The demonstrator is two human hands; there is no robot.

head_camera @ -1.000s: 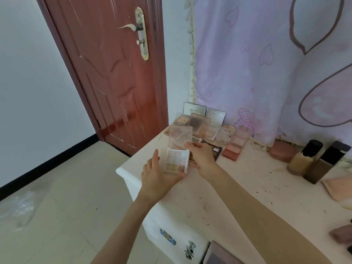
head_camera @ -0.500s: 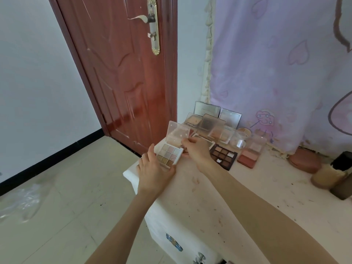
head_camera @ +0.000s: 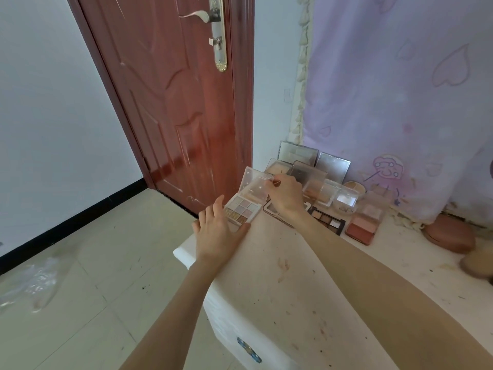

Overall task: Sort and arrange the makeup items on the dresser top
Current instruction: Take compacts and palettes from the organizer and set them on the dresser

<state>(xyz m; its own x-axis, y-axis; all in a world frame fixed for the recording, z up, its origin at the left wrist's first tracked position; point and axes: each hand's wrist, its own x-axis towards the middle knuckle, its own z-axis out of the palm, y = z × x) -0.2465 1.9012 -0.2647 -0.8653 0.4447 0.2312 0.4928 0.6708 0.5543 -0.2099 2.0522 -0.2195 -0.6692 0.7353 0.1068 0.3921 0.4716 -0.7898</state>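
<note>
We see the palette at the worktop's far left corner, lid up, its 9 pans of pale and gold shadow exposed. Our left hand grips its base; our right hand pinches the clear lid. A second ago we held it nearer us; now it sits beside the other palettes.

Pastel, perhaps shimmery, eyeshadow palette
</note>
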